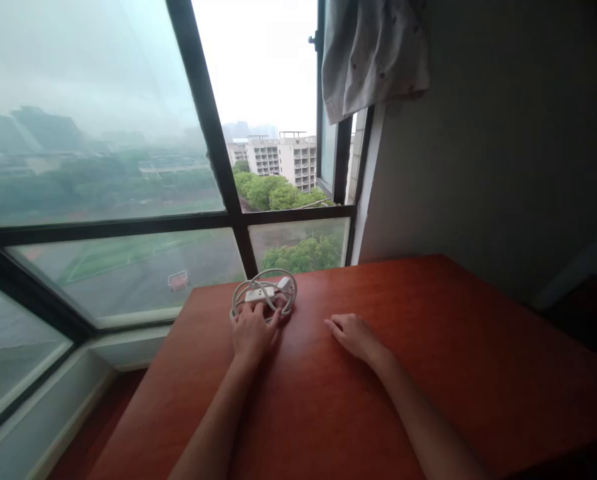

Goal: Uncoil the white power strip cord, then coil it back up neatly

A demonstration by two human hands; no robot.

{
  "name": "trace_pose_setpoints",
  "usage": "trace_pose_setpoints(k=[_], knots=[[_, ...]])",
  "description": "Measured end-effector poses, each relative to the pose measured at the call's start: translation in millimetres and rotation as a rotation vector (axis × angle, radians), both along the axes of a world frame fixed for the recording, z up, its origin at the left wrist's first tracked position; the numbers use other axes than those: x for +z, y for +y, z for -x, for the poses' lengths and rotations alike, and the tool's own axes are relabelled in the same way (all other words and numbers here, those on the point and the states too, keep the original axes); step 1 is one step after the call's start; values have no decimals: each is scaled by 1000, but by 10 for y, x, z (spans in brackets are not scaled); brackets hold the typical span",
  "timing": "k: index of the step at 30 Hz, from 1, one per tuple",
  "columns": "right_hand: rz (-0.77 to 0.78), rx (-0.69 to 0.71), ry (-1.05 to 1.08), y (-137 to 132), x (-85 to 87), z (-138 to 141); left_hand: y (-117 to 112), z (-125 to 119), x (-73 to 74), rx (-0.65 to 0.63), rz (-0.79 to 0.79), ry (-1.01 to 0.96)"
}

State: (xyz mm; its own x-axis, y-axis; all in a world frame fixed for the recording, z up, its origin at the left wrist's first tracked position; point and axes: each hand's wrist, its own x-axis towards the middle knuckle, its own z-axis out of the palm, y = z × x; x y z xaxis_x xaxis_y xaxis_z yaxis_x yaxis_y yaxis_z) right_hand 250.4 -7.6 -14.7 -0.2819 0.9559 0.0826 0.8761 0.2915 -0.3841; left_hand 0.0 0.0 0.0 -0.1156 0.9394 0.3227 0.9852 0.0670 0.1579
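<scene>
**Room Layout: Window Corner**

My reddish-brown wooden worktop [453, 347] stands just beside a large window [93, 133] with dark frame bars [213, 147]. Grey daylight enters; pale apartment blocks [283, 160] and green trees [273, 192] lie outside. A light cloth [373, 53] hangs top right beside a grey wall [503, 147].

Reaches forward with left hand [251, 330], palm down, fingers slightly curled, thumb spread right. Rests right hand [353, 335] flat, palm down, fingers together, pointing left. Extends both forearms bare, well apart.
</scene>
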Motion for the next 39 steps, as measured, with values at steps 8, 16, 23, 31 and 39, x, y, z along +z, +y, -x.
trace_pose_setpoints(k=[8, 16, 23, 31, 39], knots=[[0, 5, 4, -4, 1, -15, -11, -55, -40, 13, -27, -49], [2, 2, 2, -6, -3, -10, -28, -37, -21, -39, 1, -116], [12, -2, -1, -9, 4, 1, -79, -62, 2, -113, 34, -141], [-10, 6, 4, -2, -21, -9, -84, -50, -69, -167, -12, -156], [1, 5, 2, -20, 20, -3, -101, -83, -64, -182, -16, -192]])
